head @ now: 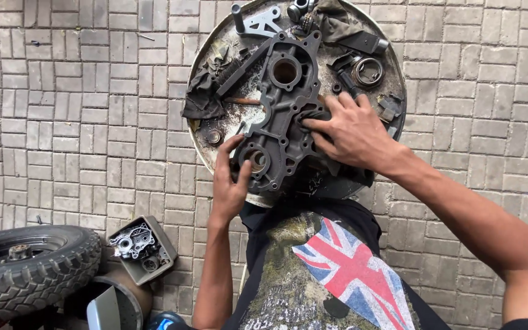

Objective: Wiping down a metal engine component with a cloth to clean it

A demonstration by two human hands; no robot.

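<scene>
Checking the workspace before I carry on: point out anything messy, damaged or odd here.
Nothing looks broken. The round tray is grimy and cluttered with loose parts and a dirty rag around the grey engine cover, which both hands, left hand and right hand, grip.

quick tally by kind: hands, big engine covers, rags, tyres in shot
Hands: 2 (left hand, right hand)
Engine cover: 1
Dark rags: 2 (first rag, second rag)
Tyre: 1
Total: 6
</scene>
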